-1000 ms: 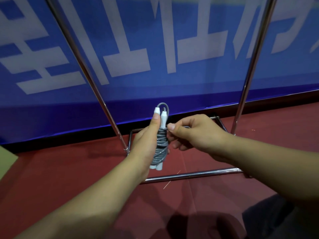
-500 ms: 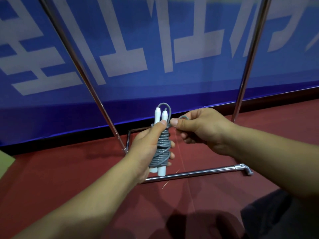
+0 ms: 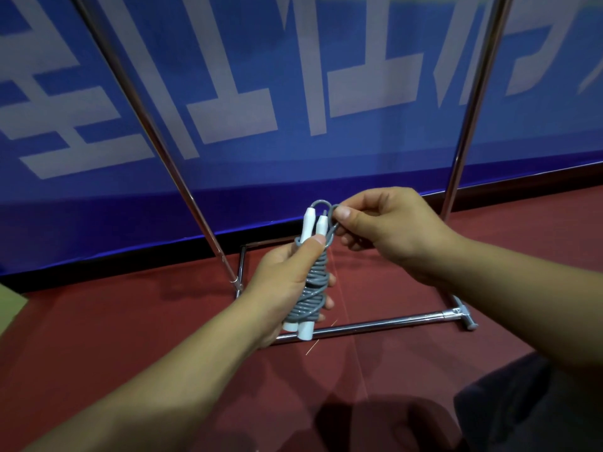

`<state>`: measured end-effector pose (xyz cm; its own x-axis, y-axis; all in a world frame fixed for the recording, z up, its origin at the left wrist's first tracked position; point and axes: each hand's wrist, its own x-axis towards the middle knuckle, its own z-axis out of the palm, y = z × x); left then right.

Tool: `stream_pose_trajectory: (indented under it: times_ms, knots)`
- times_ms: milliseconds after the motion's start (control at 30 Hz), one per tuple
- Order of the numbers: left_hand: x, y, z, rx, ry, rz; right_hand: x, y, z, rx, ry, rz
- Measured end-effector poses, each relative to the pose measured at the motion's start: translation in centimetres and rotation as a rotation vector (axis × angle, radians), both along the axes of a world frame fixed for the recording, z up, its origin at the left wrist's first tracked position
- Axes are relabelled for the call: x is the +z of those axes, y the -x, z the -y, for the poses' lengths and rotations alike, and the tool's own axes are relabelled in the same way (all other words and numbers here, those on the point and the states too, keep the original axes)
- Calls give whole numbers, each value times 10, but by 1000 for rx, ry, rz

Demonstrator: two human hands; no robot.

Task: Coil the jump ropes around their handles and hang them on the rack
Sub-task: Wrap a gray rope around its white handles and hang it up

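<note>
Banner [image 3: 228, 76], blue with large pale characters, across the whole background above a red floor [image 3: 114, 337]. Chrome rack [image 3: 156, 138] in front of it: one slanted pole at left, one upright pole at right, a low base bar along the floor between them. Near centre-left, left hand [image 3: 287, 285] wrapped around the jump rope [image 3: 311, 288], thumb pressed flat on the front of the bundle, fingertips curled round from behind. Grey cord wound in tight turns round two white handles [image 3: 311, 225] held side by side and upright, tips poking out above the coil and butts below the palm. Just right of the handle tips, right hand [image 3: 388, 230] pinching a small loop of grey cord between thumb and forefinger, other fingers curled loosely beneath. Dark clothing [image 3: 522, 402] at lower right. Judged step: coiling almost finished, last loose loop being secured at the top. Next move probably calls for tucking or snugging that loop without loosening the turns, then lifting the bundle to the rack; hanging point out of view.
</note>
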<state>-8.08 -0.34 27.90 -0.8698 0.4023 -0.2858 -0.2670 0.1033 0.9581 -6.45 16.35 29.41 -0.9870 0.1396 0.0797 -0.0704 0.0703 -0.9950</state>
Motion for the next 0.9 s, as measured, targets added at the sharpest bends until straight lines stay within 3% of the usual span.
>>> stream_pose_trajectory:
  times_ms: [233,433,900]
  knots:
    - [2,-4,-1,-70,8,-26,-6,1,-3,12,103,114]
    - [4,-6,0,-87,-41,14,-1,1,0,162,316,263]
    - [-4,-2,-8,24,69,-116,-4,5,3,-100,144,78]
